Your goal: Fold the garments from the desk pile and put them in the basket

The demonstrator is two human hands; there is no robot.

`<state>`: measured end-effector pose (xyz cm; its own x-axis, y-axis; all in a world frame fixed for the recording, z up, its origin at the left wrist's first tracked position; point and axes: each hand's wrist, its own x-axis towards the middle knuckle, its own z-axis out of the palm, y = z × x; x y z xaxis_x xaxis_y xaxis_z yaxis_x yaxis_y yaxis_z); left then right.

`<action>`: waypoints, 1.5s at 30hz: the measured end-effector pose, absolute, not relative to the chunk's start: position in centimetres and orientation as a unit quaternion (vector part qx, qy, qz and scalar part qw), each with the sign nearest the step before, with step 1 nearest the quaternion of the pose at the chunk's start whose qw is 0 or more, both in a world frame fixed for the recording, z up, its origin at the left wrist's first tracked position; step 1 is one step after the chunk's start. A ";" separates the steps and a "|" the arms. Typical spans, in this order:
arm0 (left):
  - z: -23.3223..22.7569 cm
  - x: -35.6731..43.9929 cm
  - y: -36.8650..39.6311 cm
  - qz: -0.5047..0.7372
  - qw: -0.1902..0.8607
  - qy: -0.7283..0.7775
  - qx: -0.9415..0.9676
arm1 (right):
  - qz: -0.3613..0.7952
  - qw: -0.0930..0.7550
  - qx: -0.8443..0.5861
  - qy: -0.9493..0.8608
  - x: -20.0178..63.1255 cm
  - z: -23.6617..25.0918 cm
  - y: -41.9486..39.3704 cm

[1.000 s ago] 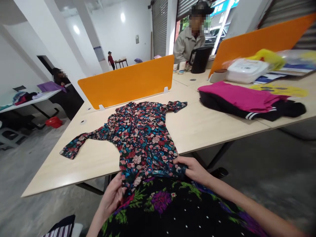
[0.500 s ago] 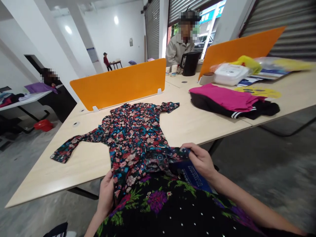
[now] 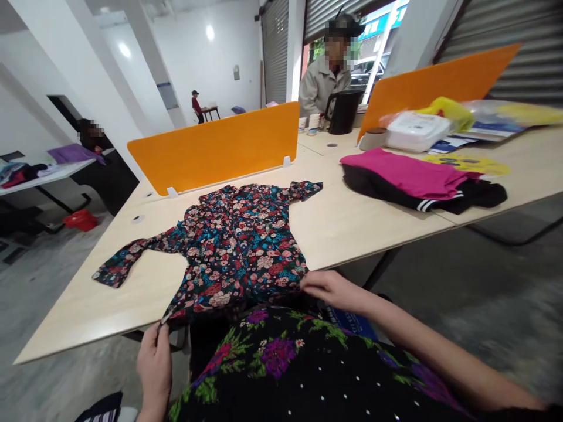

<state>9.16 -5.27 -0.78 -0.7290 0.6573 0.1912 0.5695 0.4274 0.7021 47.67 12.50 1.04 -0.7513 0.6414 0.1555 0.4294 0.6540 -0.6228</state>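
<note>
A dark floral blouse (image 3: 241,234) lies spread out on the pale wooden table (image 3: 343,228), collar toward the orange divider and both sleeves stretched sideways. Its hem reaches the table's near edge. My left hand (image 3: 153,354) pinches the hem's left corner just off that edge. At the right end of the hem, my right hand (image 3: 332,290) has its fingers closed on the cloth. Between the two hands the hem is drawn wide. My own black flowered top covers the view below it.
Folded pink and black clothes (image 3: 409,176) lie to the right. Behind them are a white plastic box (image 3: 416,130) and yellow bags. Orange dividers (image 3: 220,146) cross the table. A person (image 3: 328,82) stands beyond, near a black pitcher (image 3: 345,111).
My left hand has moved left and down, pulling the hem corner outward. My right hand has moved left and lower, and the bunched lower part of the blouse now lies flatter.
</note>
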 end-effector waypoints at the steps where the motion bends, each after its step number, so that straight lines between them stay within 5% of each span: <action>1: -0.7 8.9 -5.3 0.336 0.061 0.866 0.365 | 0.256 0.233 -0.311 -0.885 47.3 1.6 13.0; 4: -0.2 8.7 -5.1 0.213 0.001 0.896 0.391 | 0.136 0.291 -0.323 -0.890 46.0 2.2 14.7; 8: 1.2 10.2 -2.3 0.298 -0.129 0.785 0.527 | 0.085 0.240 -0.300 -0.919 44.5 1.0 16.0; 11: 2.1 10.4 1.8 0.316 -0.074 0.688 0.649 | 0.082 0.233 -0.311 -0.918 44.1 0.5 16.3; 14: 1.9 8.6 5.4 0.193 0.007 0.689 0.699 | 0.082 0.233 -0.341 -0.907 45.0 0.6 16.8; 20: 1.1 2.4 6.2 -0.001 -0.057 0.750 0.659 | 0.109 0.199 -0.422 -0.878 49.8 1.3 19.5; 27: 3.7 2.5 13.4 0.128 -0.128 0.737 0.651 | 0.123 0.285 -0.385 -0.869 45.2 4.2 28.2; 35: 2.1 -2.5 21.5 0.023 0.006 0.826 0.563 | 0.105 0.182 -0.467 -0.859 38.9 1.0 40.6; 45: 2.5 -5.1 22.1 -0.013 -0.051 0.801 0.596 | 0.036 0.058 -0.511 -0.857 40.2 1.0 44.9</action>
<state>-5.07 22.12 2.48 -0.2841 0.9565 0.0658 0.9540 0.2888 -0.0807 40.24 44.90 1.02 -0.4705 0.8802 0.0618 0.8719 0.4745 -0.1212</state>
